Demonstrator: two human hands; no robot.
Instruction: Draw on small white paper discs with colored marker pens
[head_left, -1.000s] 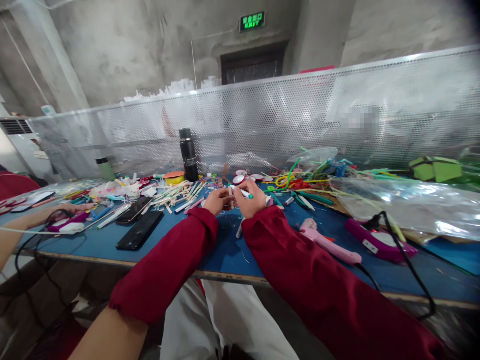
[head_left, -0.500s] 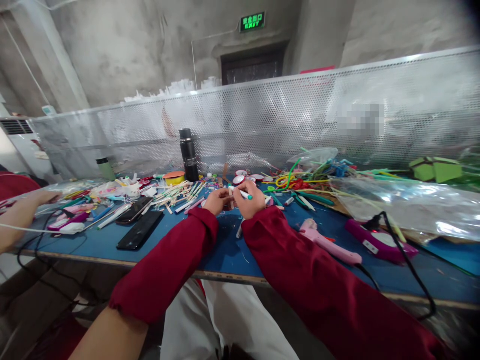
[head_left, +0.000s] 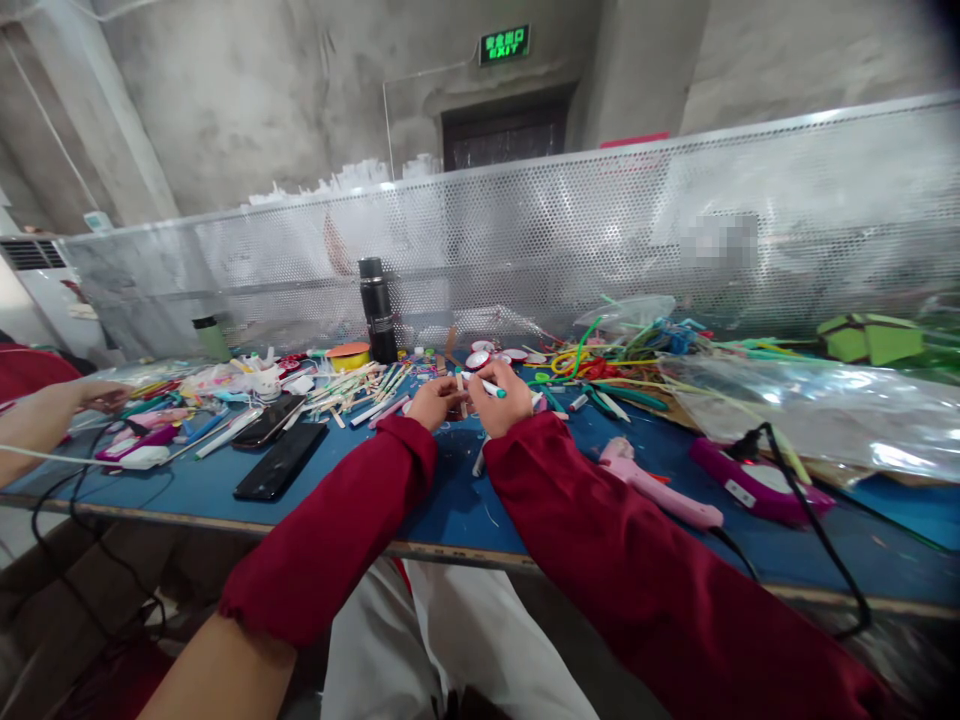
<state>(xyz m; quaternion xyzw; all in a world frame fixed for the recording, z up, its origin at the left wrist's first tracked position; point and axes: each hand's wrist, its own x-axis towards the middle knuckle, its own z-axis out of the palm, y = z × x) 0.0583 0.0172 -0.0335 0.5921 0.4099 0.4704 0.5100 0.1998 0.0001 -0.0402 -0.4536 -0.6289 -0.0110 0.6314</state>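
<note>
Near the middle of the table my right hand (head_left: 511, 402) is closed round a white marker pen (head_left: 490, 387) with a green end. Just left of it, my left hand (head_left: 435, 404) pinches a small pale stick (head_left: 463, 398), upright between the fingertips. The pen's tip points at the stick's upper part; whether they touch is too small to tell. Several round red-and-white discs (head_left: 480, 355) lie behind the hands. Left of my left hand, a pile of short pale sticks (head_left: 360, 390) is spread on the table.
Two dark phones (head_left: 281, 462) lie to the left. A black flask (head_left: 377, 312) stands before the perforated metal screen (head_left: 540, 240). To the right are a pink glue gun (head_left: 660, 487), a purple power strip (head_left: 757, 482) and clear plastic film (head_left: 825, 410). A co-worker's hand (head_left: 105, 396) is at far left.
My hands, the pen and the small stick stay in almost the same place. At far left the co-worker's hand and arm have shifted slightly.
</note>
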